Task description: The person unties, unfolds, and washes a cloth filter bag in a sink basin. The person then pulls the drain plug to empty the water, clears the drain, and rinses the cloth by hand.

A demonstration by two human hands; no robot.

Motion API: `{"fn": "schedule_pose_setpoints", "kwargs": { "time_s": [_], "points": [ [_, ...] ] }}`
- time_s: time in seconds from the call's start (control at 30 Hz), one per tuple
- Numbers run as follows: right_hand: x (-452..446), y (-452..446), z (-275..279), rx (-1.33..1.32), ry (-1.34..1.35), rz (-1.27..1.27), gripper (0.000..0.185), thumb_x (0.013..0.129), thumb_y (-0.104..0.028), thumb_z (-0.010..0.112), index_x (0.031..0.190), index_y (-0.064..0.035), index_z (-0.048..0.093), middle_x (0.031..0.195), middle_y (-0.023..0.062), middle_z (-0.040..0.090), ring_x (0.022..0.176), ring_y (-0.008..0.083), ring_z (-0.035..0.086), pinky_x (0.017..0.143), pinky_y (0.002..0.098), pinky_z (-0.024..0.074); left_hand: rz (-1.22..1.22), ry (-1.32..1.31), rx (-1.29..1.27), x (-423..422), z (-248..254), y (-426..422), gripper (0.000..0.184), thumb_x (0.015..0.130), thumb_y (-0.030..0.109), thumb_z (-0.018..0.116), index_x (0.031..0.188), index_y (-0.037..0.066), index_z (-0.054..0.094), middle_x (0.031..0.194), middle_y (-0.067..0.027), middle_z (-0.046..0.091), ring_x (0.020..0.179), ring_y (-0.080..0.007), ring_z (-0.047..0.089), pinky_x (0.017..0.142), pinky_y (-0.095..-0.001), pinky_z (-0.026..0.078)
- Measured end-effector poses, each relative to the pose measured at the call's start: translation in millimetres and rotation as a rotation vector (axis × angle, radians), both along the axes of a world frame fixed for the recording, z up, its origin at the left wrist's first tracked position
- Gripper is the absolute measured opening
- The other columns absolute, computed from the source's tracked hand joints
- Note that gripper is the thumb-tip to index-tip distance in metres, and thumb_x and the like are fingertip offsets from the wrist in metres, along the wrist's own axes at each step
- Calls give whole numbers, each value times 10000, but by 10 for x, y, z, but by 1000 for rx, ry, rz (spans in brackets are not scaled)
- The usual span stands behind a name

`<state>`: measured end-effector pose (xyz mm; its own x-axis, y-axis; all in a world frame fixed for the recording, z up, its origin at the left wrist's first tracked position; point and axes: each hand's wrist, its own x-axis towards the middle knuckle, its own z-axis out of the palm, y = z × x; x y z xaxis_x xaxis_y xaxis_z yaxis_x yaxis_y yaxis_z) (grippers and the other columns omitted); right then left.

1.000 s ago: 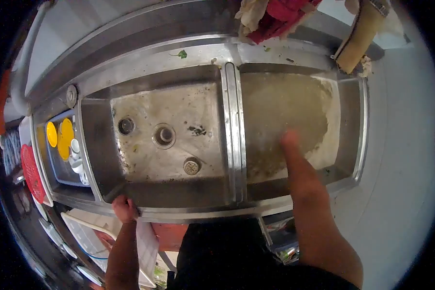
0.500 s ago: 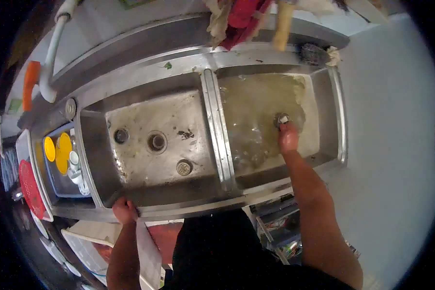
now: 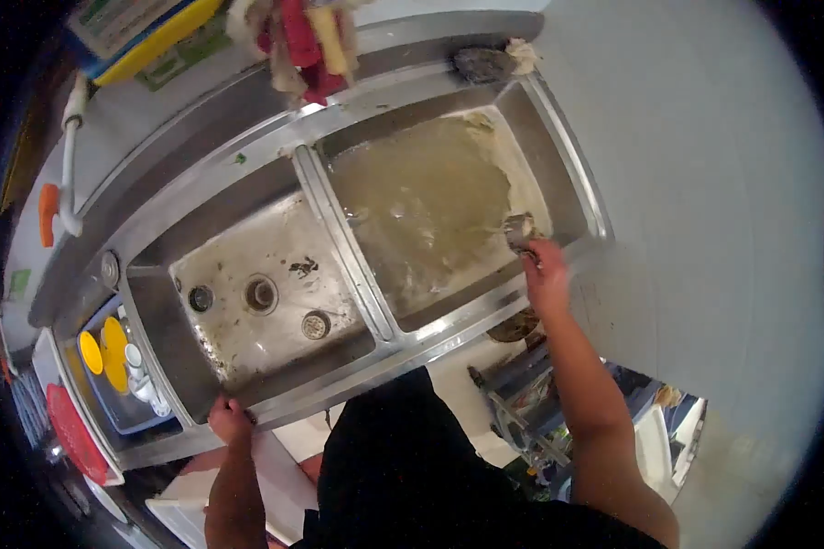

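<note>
My right hand [image 3: 546, 274] is closed on a small round metal sink strainer [image 3: 519, 229], held near the front right corner of the right basin [image 3: 558, 174]. Murky brownish water [image 3: 412, 197] covers much of that basin's floor. At the front left, my left hand [image 3: 231, 421] rests with curled fingers on the steel sink's front rim [image 3: 293, 403]. Beside it, the left basin [image 3: 238, 352] holds a round perforated strainer [image 3: 316, 325], a dark round piece [image 3: 200, 298], a drain hole [image 3: 261, 294] and dark scraps [image 3: 303, 267].
Yellow dishes [image 3: 113, 352] and white cups [image 3: 135, 361] lie in a blue tub [image 3: 124, 423] at the left. A red perforated basket [image 3: 73, 430] stands beyond. Cloths [image 3: 304, 46] hang above the back ledge. A dark scrubber [image 3: 482, 64] sits at the back right.
My right hand has lifted the strainer off the wet basin floor and drawn it toward the front right edge. My left hand stays at the front rim. The camera view has turned and shifted right.
</note>
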<state>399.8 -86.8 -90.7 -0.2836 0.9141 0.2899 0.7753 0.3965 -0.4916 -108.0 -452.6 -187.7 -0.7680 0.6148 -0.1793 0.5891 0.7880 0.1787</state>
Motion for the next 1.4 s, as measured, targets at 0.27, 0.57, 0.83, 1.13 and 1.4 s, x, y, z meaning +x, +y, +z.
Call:
{"fn": "schedule_pose_setpoints", "kwargs": {
  "time_s": [0.27,0.57,0.83,1.13,1.4],
  "points": [
    [1282,-768,-157,-417,1422,-767,311,899,-268,542,1155,-101,483,1095,42,548,958,185,531,802,367,447,-61,30,73,-111,-164,-148,213,773,211,523,748,10,588,718,-208,586,670,-383,567,627,-462,441],
    [2218,-1005,-1445,-797,1640,-935,482,851,-481,540,1244,-229,423,1269,-2,400,1118,285,378,918,714,231,0,25,-53,-59,-52,-11,254,806,224,490,749,-13,562,722,-227,571,663,-397,543,624,-459,425],
    [2256,-1084,-1428,-810,1671,-1048,437,899,-463,472,1220,-168,485,1102,46,572,947,262,551,884,670,316,50,33,30,49,32,49,255,816,221,476,755,-15,553,728,-234,567,668,-412,529,626,-459,424],
    [924,46,45,-634,914,-616,421,914,-358,500,1162,-18,494,1103,90,545,954,225,568,772,356,485,-24,101,25,-31,-53,-79,240,809,218,505,812,-6,590,762,-208,605,694,-379,575,637,-440,445],
    [-585,1273,-1790,-621,-244,97,309,860,-248,519,1065,-20,561,1028,225,584,919,401,563,808,440,449,121,14,6,-94,-137,-172,212,761,203,531,781,5,604,713,-192,602,674,-367,576,626,-442,445]
  ]
}}
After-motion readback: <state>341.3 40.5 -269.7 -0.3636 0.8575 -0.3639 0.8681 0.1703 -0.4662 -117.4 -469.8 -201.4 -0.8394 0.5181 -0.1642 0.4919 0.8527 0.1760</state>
